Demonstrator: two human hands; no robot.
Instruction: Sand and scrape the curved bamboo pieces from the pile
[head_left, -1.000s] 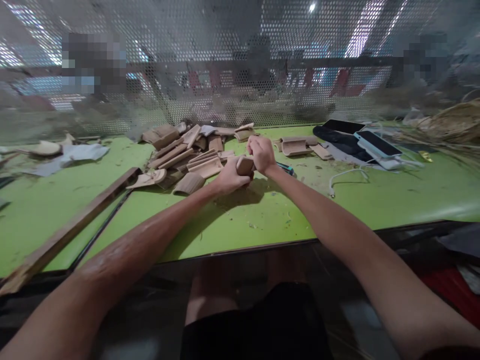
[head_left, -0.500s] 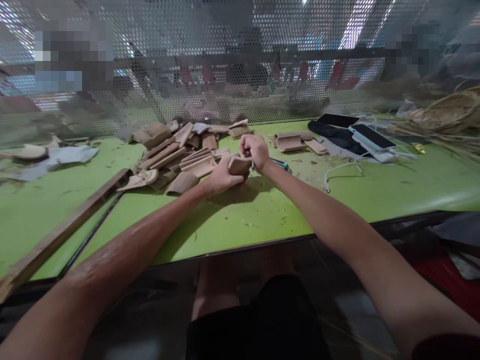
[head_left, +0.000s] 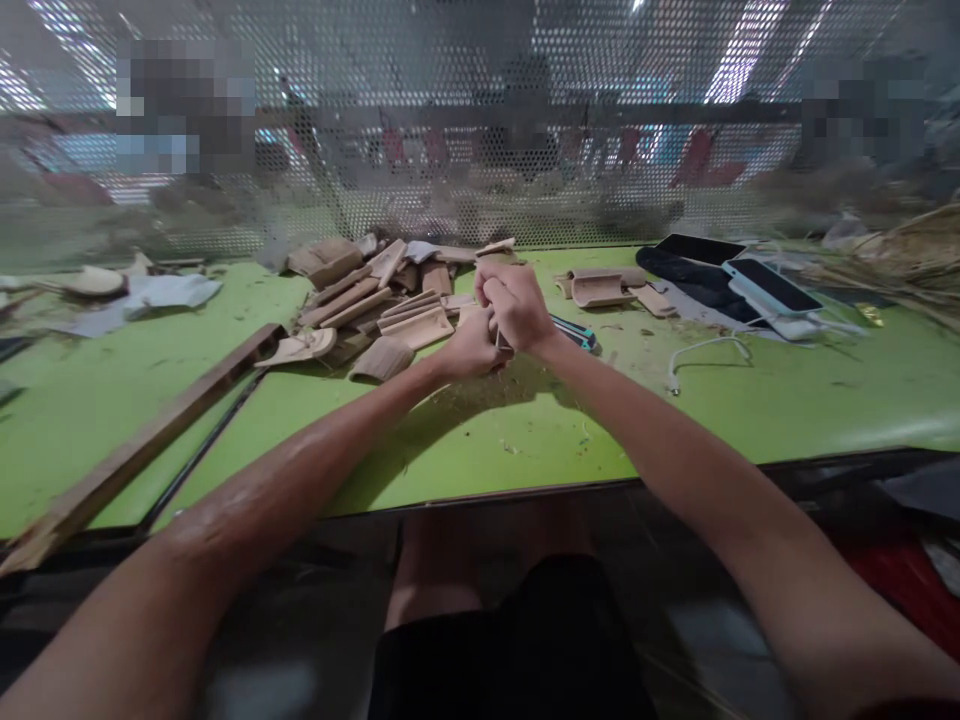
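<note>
The left hand (head_left: pixel 472 345) is closed around one small bamboo piece (head_left: pixel 502 342), held just right of the pile of split bamboo pieces (head_left: pixel 343 303) on the green tabletop (head_left: pixel 480 470). Only a narrow edge of the piece shows, between the left hand and the right hand (head_left: pixel 517 303), which is curled into a fist directly above; whether that fist grips anything I cannot tell. The pile's pieces overlap too much to count. Right of the pile are one trough-shaped bamboo section (head_left: pixel 600 288), one teal-and-dark tool (head_left: pixel 576 332), one white cable (head_left: pixel 701 343) and two dark-screened devices, one black (head_left: pixel 701 248), one pale blue (head_left: pixel 772 285). One wooden bar (head_left: pixel 150 440) lies left of the pile.
</note>
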